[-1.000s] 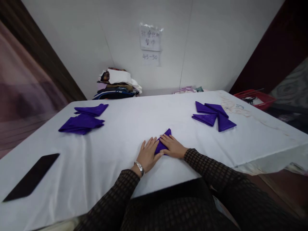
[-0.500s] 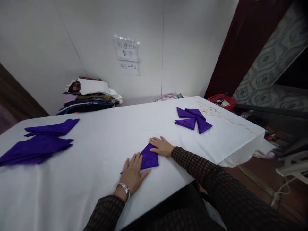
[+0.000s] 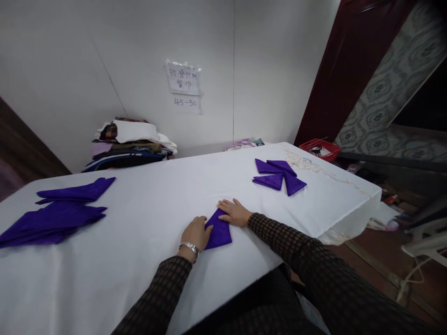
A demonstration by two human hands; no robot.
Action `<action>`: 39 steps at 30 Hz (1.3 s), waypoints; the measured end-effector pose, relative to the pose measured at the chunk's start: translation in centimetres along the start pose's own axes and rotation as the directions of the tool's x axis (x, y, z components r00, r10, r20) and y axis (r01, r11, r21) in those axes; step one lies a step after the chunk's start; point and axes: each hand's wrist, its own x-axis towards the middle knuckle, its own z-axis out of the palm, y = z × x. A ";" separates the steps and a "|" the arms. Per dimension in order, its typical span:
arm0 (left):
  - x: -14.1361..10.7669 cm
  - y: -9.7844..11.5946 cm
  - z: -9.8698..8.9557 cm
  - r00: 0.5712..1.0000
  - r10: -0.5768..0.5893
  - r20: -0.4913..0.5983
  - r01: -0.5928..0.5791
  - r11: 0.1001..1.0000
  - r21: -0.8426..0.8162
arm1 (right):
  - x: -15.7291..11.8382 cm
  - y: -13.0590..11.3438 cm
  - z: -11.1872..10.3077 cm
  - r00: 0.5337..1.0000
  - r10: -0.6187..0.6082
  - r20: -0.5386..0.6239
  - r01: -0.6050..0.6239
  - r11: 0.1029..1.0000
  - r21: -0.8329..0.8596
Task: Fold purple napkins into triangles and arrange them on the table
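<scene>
A purple cloth napkin (image 3: 220,234), folded into a flat pointed shape, lies on the white tablecloth (image 3: 146,274) in front of me. My left hand (image 3: 196,233), with a silver bracelet at the wrist, has its fingers curled around the napkin's left corner and its thumb on top. That corner is hidden under the hand. Flat on the napkin's upper right edge rests my right hand (image 3: 234,213), fingers stretched out and pressing down. Farther right, several folded purple napkins (image 3: 294,183) are set out in a pinwheel.
Loosely folded purple napkins (image 3: 56,222) lie at the table's left side. Behind the table, a stack of folded clothes (image 3: 134,139) stands against the wall under a paper sign (image 3: 184,83). A red basket (image 3: 323,150) is beyond the far right corner, and a white plastic stool (image 3: 428,242) stands at right.
My left hand has gone from lying flat with spread fingers to curling at the napkin's left corner, moving slightly right and up. My right hand stays in place on the cloth.
</scene>
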 end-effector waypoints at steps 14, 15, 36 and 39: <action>1.5 -0.6 -0.3 0.946 -0.117 0.303 0.284 0.750 -0.597 | -0.8 -0.6 1.1 0.968 0.093 -0.233 0.033 0.874 0.484; 1.4 -0.6 -0.2 0.939 -0.104 0.328 0.310 0.670 -0.674 | -0.8 -0.8 1.2 0.962 0.133 -0.239 0.038 0.802 0.597; 1.7 1.9 0.5 0.935 0.069 0.348 0.341 0.091 -0.936 | -4.3 -2.9 -0.3 0.940 0.252 0.229 -0.142 -0.321 0.936; 2.7 2.5 1.2 0.943 0.096 0.319 0.318 0.030 -0.948 | -4.1 -1.7 -0.8 0.938 0.293 0.185 -0.100 -0.281 0.954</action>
